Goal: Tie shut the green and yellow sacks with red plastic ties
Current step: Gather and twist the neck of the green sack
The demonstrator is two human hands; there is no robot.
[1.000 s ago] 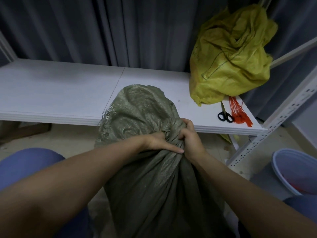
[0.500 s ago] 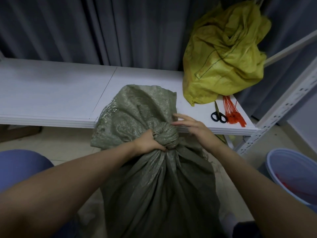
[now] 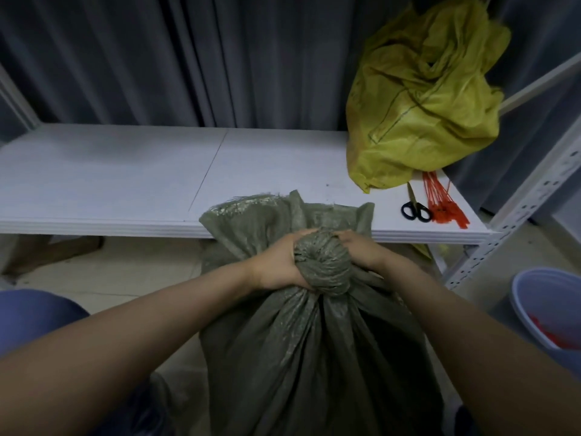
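Bottom center of the frame, you've got the green sack [image 3: 314,357] standing up between your arms, its neck twisted into a tight wad at mid-frame. Your left hand [image 3: 278,262] has its fingers curled around the left side of that wad, and your right hand [image 3: 361,250] grips it from the right, fingers wrapped into the fabric. The loose top of the sack flops up behind your hands over the edge of the white shelf [image 3: 125,171]. Further back on the shelf, right of center, the scissors [image 3: 415,207] lie just beside the bundle of red plastic ties [image 3: 440,202]. The yellow sack [image 3: 421,102] slumps in the upper right. A blue bucket [image 3: 547,309] sits at the right edge.
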